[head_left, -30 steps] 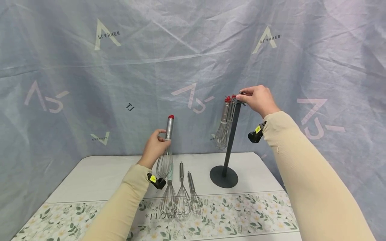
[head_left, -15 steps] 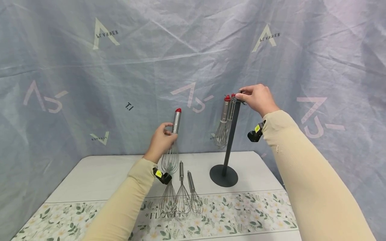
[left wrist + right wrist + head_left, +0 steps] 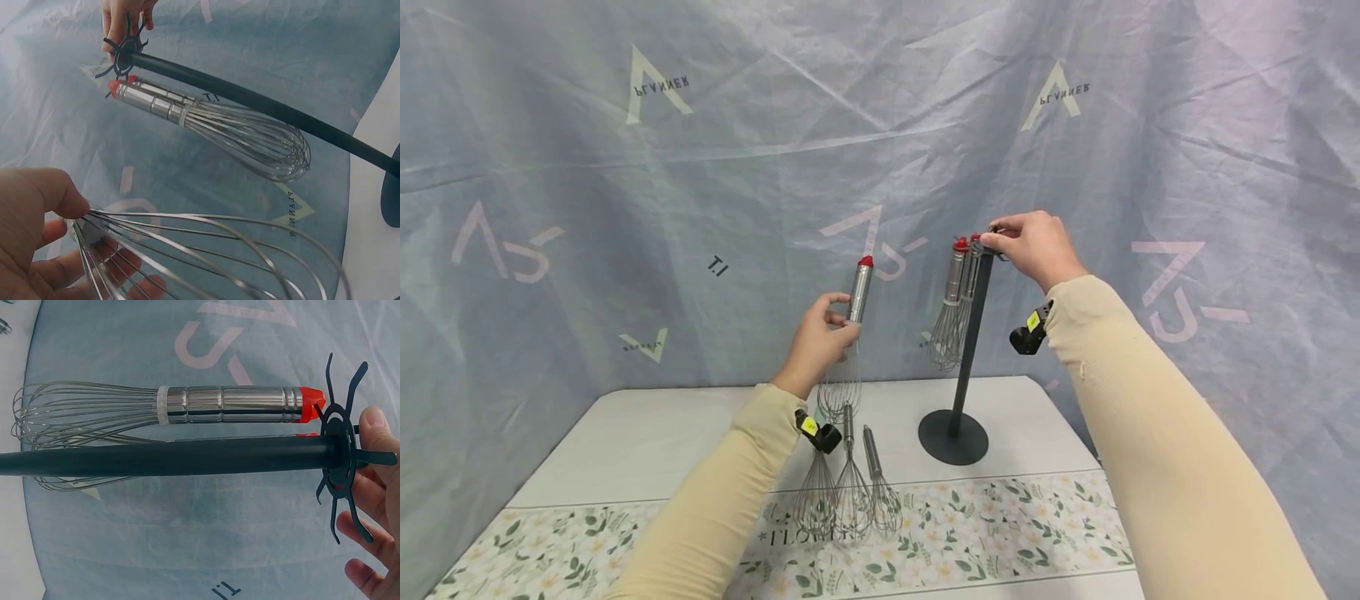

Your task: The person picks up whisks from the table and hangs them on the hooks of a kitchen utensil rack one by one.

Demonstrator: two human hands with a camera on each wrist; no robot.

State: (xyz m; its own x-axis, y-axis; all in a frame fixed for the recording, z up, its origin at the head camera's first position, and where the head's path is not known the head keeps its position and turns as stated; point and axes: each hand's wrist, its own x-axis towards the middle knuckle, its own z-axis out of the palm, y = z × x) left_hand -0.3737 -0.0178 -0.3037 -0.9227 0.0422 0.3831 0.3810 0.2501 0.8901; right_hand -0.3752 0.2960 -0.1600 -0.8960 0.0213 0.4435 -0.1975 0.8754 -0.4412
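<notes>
My left hand (image 3: 818, 340) holds a metal whisk (image 3: 860, 293) near the base of its handle, red-tipped end up, with the wire loops hanging above the table. In the left wrist view its wires (image 3: 206, 234) fan out below the thumb. At the top of a dark utensil stand (image 3: 972, 342), my right hand (image 3: 1036, 248) pinches the hub above the ring of curved hooks (image 3: 340, 456). Two red-tipped whisks (image 3: 231, 405) hang from these hooks, on the side toward my left hand; one is partly hidden behind the pole in the right wrist view.
Several whisks lie on the table: one (image 3: 816, 496) partly covered by the left wrist camera, a middle one (image 3: 853, 483) and a smaller one (image 3: 880, 479). The stand's round base (image 3: 953, 437) rests to their right. A grey-blue curtain (image 3: 760, 208) hangs behind the table.
My left hand has moved right and upward with the whisk, bringing it closer to the stand. My right hand keeps its hold on the top of the stand.
</notes>
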